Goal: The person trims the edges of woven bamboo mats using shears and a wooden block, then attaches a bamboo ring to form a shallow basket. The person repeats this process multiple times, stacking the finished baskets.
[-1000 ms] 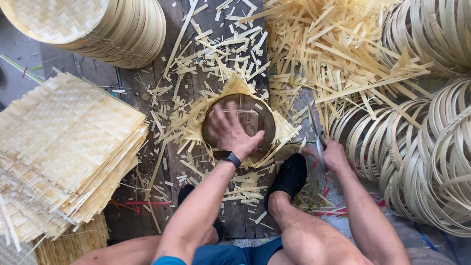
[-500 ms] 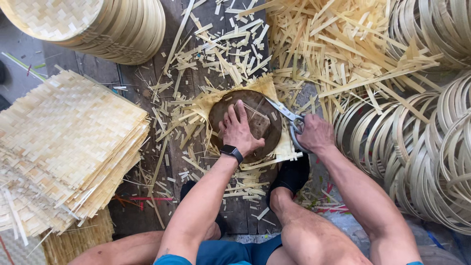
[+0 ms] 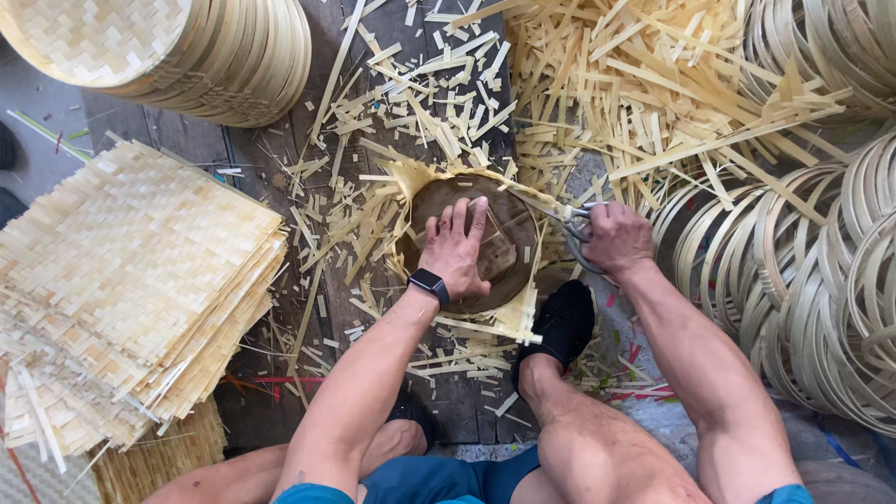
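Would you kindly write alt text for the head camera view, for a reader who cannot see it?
Seen from above, a seated person's left hand presses a round dark disc onto a woven bamboo sheet while the right hand works scissors along its edge. Bamboo offcuts litter the floor, with stacked woven mats on the left and bamboo hoops on the right.

Right hand (image 3: 616, 238) — a second ago low beside the foot and clear of the work — has risen to the right edge of the round brown disc (image 3: 509, 245), gripping scissors (image 3: 571, 224) with blades at the woven mat (image 3: 509, 317) beneath. Left hand (image 3: 457, 250) has shifted slightly on the disc — fingers now point upward, and more of the mat's near edge is trimmed.
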